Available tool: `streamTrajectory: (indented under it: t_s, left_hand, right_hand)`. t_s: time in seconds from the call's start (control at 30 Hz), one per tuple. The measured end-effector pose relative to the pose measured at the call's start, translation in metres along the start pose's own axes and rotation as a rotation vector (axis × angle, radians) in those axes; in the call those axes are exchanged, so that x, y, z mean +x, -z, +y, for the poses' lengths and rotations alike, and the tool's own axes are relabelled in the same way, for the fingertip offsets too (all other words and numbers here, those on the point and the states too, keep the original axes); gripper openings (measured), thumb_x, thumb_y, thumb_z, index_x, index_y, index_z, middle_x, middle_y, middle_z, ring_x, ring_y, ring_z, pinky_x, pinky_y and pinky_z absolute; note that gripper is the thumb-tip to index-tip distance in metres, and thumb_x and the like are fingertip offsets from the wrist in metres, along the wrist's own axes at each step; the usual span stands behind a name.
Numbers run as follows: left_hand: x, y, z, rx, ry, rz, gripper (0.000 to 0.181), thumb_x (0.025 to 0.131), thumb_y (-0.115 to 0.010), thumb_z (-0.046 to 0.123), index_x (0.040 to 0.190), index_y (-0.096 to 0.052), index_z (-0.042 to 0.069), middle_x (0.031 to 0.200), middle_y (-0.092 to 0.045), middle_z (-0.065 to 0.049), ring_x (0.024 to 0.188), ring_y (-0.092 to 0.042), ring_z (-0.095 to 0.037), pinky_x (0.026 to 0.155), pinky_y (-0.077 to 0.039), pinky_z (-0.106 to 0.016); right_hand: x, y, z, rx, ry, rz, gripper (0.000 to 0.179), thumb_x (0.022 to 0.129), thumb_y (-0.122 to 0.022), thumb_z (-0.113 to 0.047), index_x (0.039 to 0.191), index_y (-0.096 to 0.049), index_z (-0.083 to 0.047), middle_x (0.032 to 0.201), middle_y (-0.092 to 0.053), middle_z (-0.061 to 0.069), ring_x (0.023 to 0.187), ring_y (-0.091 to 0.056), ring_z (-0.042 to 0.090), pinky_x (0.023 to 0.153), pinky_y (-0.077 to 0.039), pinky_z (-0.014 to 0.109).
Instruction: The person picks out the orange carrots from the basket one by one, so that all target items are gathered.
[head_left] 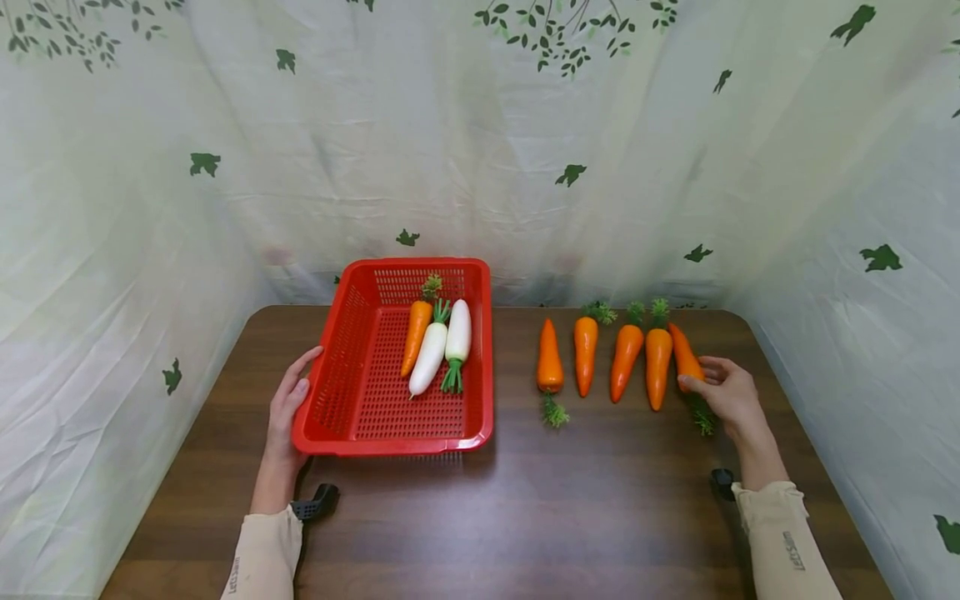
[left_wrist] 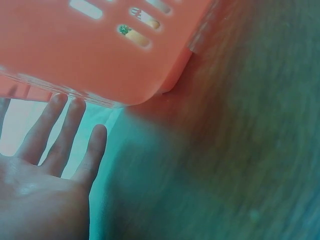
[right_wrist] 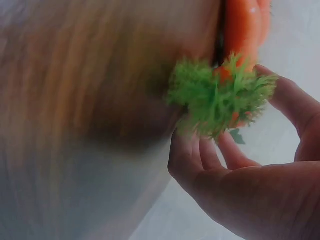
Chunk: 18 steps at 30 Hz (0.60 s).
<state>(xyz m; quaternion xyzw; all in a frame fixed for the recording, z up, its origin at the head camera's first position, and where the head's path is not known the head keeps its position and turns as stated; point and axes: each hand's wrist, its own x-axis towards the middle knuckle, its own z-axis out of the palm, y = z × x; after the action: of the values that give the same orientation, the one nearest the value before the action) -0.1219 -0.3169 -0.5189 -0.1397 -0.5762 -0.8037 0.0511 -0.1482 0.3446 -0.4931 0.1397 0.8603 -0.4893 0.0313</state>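
Observation:
A red plastic basket (head_left: 358, 375) stands at the left of the table, holding one carrot (head_left: 416, 337) and two white radishes (head_left: 429, 357) with green tops. My left hand (head_left: 287, 408) touches its left rim; in the left wrist view the fingers (left_wrist: 65, 135) look straight and spread, tips against the rim. At the right, my right hand (head_left: 729, 396) pinches the rightmost carrot (head_left: 686, 354) near its leafy end, thumb on one side and fingers on the other. That carrot leans beside another carrot (head_left: 658, 367). In the right wrist view its green top (right_wrist: 220, 97) hides part of the grip.
More carrots lie in a row right of the basket: one (head_left: 550, 358) with its leaves toward me, others (head_left: 586, 354) with leaves pointing away. The brown wooden table (head_left: 525, 517) is bordered by a pale leaf-printed curtain (head_left: 465, 167) behind and at both sides.

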Motion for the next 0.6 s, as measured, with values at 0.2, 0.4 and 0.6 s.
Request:
streamTrajectory:
  t_s: [0.2,0.4,0.6]
  left_hand:
    - [0.0,0.002,-0.001,-0.031,-0.014,-0.025,0.057,0.109,-0.032,0.008,0.165,-0.028,0.006,0.148,-0.054,-0.015,0.113,-0.067,-0.024,0.091,-0.063,-0.035]
    - [0.001,0.003,-0.001,-0.061,-0.026,-0.043,0.056,0.108,-0.03,0.007,0.164,-0.027,0.003,0.146,-0.055,-0.016,0.111,-0.067,-0.024,0.089,-0.064,-0.034]
    - [0.001,0.003,-0.002,-0.039,-0.019,-0.038,0.057,0.108,-0.031,0.008,0.165,-0.027,0.006,0.148,-0.054,-0.015,0.112,-0.067,-0.025,0.09,-0.063,-0.035]
  right_hand:
    - [0.001,0.001,0.0,-0.007,-0.014,0.011,0.073,0.098,-0.076,-0.024,0.152,-0.043,0.011,0.146,-0.052,0.035,0.108,-0.063,0.017,0.073,-0.049,0.006]
    - [0.0,0.002,-0.005,0.019,-0.028,0.021,0.073,0.1,-0.074,-0.03,0.152,-0.044,0.01,0.148,-0.052,0.034,0.105,-0.061,0.009,0.075,-0.048,0.005]
    - [-0.001,0.005,-0.011,0.029,-0.037,0.073,0.073,0.101,-0.072,-0.036,0.152,-0.046,0.007,0.151,-0.051,0.031,0.131,-0.053,0.037,0.073,-0.044,0.005]
